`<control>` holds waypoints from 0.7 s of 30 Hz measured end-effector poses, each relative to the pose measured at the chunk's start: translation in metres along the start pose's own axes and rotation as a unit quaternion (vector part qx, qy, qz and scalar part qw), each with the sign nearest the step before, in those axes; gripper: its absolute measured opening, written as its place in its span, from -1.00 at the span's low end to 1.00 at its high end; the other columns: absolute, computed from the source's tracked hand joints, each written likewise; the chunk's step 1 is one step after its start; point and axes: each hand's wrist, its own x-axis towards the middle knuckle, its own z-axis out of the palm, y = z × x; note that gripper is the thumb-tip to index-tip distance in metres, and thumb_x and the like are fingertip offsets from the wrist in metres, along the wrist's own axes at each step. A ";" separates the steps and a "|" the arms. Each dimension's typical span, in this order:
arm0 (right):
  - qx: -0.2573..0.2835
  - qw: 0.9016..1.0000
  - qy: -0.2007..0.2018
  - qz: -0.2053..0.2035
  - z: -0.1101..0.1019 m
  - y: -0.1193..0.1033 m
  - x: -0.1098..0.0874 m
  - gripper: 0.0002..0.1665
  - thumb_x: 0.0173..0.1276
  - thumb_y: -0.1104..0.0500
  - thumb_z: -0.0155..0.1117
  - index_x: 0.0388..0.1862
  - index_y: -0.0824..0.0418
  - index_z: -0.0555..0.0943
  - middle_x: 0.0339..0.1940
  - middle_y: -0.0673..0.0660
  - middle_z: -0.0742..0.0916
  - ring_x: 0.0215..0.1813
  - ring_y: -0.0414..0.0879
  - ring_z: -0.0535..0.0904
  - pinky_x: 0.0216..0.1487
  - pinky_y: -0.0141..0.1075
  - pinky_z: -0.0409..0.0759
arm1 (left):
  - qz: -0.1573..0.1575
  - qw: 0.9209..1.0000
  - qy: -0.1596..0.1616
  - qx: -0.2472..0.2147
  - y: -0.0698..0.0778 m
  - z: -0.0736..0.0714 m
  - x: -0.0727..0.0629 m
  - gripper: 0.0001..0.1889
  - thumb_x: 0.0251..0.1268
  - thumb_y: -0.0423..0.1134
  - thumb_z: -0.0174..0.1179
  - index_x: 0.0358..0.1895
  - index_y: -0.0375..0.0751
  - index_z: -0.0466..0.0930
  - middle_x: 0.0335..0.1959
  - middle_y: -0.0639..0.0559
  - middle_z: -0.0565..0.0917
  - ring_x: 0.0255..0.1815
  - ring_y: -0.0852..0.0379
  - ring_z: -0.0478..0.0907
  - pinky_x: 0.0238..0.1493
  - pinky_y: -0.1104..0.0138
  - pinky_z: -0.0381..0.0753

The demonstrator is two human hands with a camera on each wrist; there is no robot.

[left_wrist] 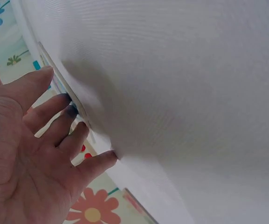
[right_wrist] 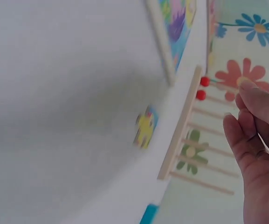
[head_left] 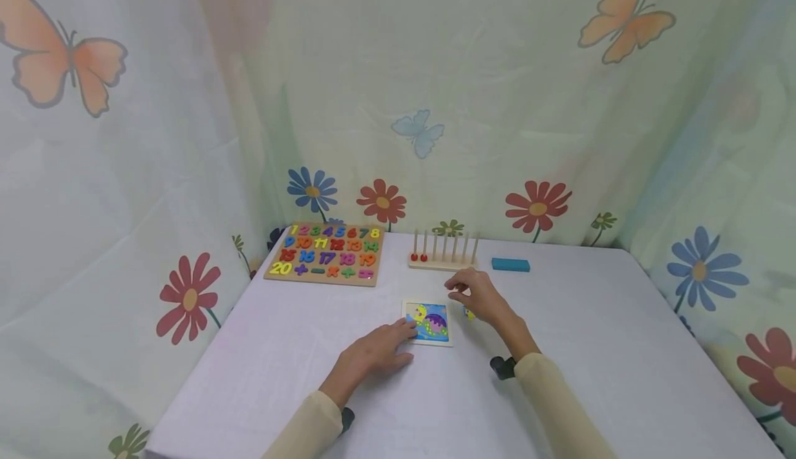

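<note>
A small square jigsaw puzzle (head_left: 433, 321) in a pale frame lies on the table, picturing a yellow-green creature with a purple shell. My left hand (head_left: 376, 350) rests at its left edge, fingers extended; the left wrist view shows the fingertips at the frame. To the right of the puzzle, a loose yellow-and-blue puzzle piece (right_wrist: 146, 127) lies on the white cloth. Above and beyond that piece hovers my right hand (head_left: 477, 294), fingers loosely bent and thumb near the fingertips. Nothing shows between them in the right wrist view (right_wrist: 260, 121).
A wooden number board (head_left: 323, 278) with colourful numerals lies at the back left. Behind the puzzle stands a peg rack (head_left: 443, 264) with red beads on two pegs. A blue block (head_left: 510, 265) lies to its right. Printed curtains enclose the table's back and sides.
</note>
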 end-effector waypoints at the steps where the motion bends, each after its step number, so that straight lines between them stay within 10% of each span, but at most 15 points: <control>1: 0.008 1.000 -0.001 -0.003 0.003 -0.004 0.002 -0.77 0.35 0.43 0.53 -0.03 0.33 0.82 -0.16 0.14 0.83 -0.10 0.02 0.72 0.07 -0.05 0.81 | 0.002 1.000 0.003 0.008 0.001 -0.001 0.000 -0.44 0.60 -0.02 0.29 0.55 -0.01 0.52 0.66 0.11 0.40 0.70 0.04 0.27 0.65 0.07 0.35; 21: 0.054 0.997 -0.046 -0.001 0.048 -0.007 0.010 -0.75 0.29 0.52 0.50 -0.06 0.38 0.79 -0.16 0.17 0.84 -0.11 0.02 0.73 -0.03 -0.06 0.80 | 0.011 0.997 0.062 0.052 0.006 0.000 0.010 -0.48 0.57 0.05 0.32 0.46 -0.04 0.60 0.49 0.05 0.60 0.57 0.06 0.45 0.56 0.12 0.49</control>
